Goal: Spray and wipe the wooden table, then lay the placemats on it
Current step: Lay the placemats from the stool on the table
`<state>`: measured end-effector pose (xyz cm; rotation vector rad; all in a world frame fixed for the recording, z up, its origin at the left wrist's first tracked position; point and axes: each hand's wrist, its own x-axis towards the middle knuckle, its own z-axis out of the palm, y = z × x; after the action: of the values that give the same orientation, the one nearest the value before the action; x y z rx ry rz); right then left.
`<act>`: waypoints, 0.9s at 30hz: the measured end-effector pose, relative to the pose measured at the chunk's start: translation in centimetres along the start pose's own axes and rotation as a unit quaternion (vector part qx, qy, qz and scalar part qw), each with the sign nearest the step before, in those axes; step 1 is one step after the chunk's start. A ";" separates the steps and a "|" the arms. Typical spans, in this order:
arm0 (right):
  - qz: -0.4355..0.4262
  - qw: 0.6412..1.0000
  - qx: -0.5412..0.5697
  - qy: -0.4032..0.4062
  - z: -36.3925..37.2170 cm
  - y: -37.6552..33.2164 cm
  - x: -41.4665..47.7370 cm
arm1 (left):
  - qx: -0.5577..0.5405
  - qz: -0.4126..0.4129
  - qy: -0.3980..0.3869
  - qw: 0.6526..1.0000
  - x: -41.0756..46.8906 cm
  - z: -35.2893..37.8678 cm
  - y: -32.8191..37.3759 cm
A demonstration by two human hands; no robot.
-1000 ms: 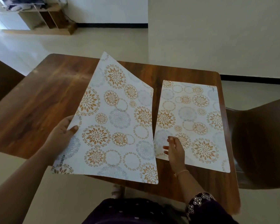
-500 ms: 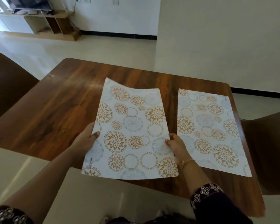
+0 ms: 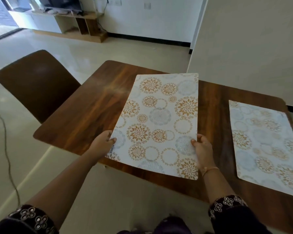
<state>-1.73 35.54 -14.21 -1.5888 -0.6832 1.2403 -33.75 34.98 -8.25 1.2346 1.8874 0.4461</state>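
The left hand [image 3: 103, 143] grips the left long edge of a placemat [image 3: 159, 119], thumb on the printed top face and the remaining fingers curled underneath. The right hand [image 3: 202, 149] grips the opposite long edge in the same manner, thumb on top. The placemat spans the gap between the two hands and extends away from them over the wooden worktop [image 3: 85, 115]. Its far edge is raised and shows against the wall behind the worktop. Whether its near edge touches the wood cannot be determined. The placemat is white with orange and grey circular flower prints, and a small printed word runs along the edge just beside the left thumb. A second placemat [image 3: 264, 146] of the same pattern lies flat on the worktop to the right of the right hand, well apart from the first, with bare wood between them. A thin bracelet [image 3: 210, 169] sits on the right wrist, and both forearms emerge from dark embroidered sleeves [image 3: 227, 206]. A brown chair [image 3: 37, 81] stands beyond the left hand, at the left end of the worktop. A cable [image 3: 5, 132] runs across the floor further left.
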 end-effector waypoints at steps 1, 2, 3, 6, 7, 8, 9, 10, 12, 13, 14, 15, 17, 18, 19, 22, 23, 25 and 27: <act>0.002 1.000 -0.001 -0.001 1.0 0.0 0.1 | 0.000 -0.004 0.008 1.000 0.5 -0.5 -0.4; 0.002 1.000 -0.006 0.001 1.8 -0.1 0.2 | -0.003 -0.009 0.014 1.000 1.1 -1.0 -0.8; 0.001 1.000 -0.015 0.003 2.5 -0.1 0.4 | -0.005 -0.016 0.022 1.000 1.6 -1.4 -1.1; -0.004 1.000 -0.029 0.010 5.0 0.0 1.8 | -0.006 -0.030 0.037 0.999 3.9 -2.3 -1.7; -0.005 0.999 -0.033 0.012 5.8 0.0 2.3 | -0.001 -0.031 0.039 0.999 4.8 -2.5 -1.7; -0.006 0.999 -0.038 0.013 6.5 0.0 2.9 | 0.009 -0.029 0.041 0.999 5.6 -2.6 -1.8; -0.005 0.999 -0.041 0.015 7.4 0.1 3.8 | 0.020 -0.026 0.042 0.999 6.7 -2.9 -1.8; -0.005 0.999 -0.044 0.018 8.2 0.2 4.6 | 0.030 -0.023 0.043 0.998 7.7 -3.2 -1.8; -0.007 0.998 -0.052 0.022 10.1 0.4 6.4 | 0.033 -0.024 0.045 0.998 9.8 -3.9 -2.2; -0.008 0.998 -0.055 0.023 10.9 0.4 7.1 | 0.032 -0.024 0.045 0.998 10.6 -4.5 -2.4; -0.006 0.998 -0.057 0.025 11.9 0.5 7.8 | 0.034 -0.026 0.041 0.998 11.7 -5.2 -2.6; -0.002 0.998 -0.059 0.025 12.8 0.6 8.3 | 0.040 -0.031 0.036 0.998 12.5 -5.9 -2.8; 0.007 0.998 -0.061 0.019 14.7 0.8 9.3 | 0.051 -0.044 0.028 0.997 14.5 -7.5 -3.2; 0.009 0.998 -0.068 0.013 15.5 0.7 9.6 | 0.053 -0.051 0.028 0.997 15.3 -8.2 -3.5; 0.009 0.997 -0.074 0.009 16.3 0.6 9.9 | 0.053 -0.056 0.029 0.997 15.9 -8.8 -3.7; -0.001 0.996 -0.091 -0.001 18.7 0.3 10.7 | 0.052 -0.072 0.028 0.996 17.7 -10.1 -4.4; -0.003 0.995 -0.097 -0.007 19.4 0.2 10.8 | 0.055 -0.077 0.027 0.995 18.1 -10.4 -4.7; -0.005 0.995 -0.103 -0.015 20.8 0.1 11.1 | 0.063 -0.081 0.025 0.994 19.1 -11.2 -5.4; -0.001 0.994 -0.107 -0.012 22.3 0.3 11.4 | 0.078 -0.079 0.026 0.994 20.2 -12.4 -6.0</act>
<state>-18.99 53.04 -19.17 -1.7496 -0.8571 1.2171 -50.76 51.60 -13.67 1.1718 2.0780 0.2517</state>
